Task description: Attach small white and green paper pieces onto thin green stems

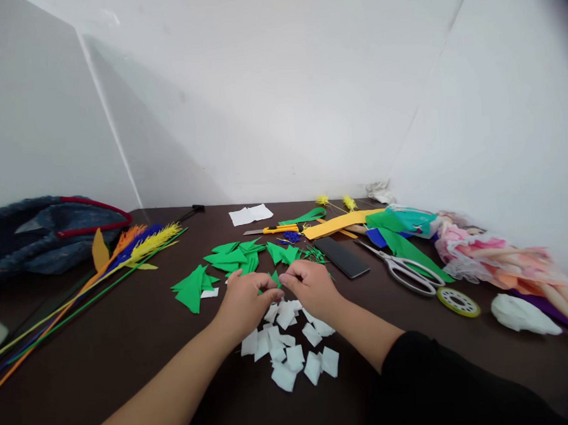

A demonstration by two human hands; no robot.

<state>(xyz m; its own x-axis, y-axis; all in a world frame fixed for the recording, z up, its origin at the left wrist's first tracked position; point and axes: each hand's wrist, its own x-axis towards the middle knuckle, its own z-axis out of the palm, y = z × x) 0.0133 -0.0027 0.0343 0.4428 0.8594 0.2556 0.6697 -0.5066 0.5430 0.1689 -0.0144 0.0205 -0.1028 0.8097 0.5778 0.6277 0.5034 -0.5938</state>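
My left hand (248,302) and my right hand (313,288) meet over the middle of the table, fingertips pinched close together. Between them is a small green paper piece (275,278), partly covered by my fingers. Below the hands lie several small white tissue squares (284,376), loosely scattered. Green paper triangles (234,258) are heaped just beyond my left hand, with another pile of green triangles (191,290) to its left. Thin green paper shreds (315,254) lie behind my right hand.
Beyond the hands lie a yellow utility knife (283,228) and a black phone (342,257). On the right are scissors (408,270), a tape roll (459,301), a white bundle (523,314) and dolls (500,252). Coloured paper stalks (101,273) and a denim item (51,234) occupy the left.
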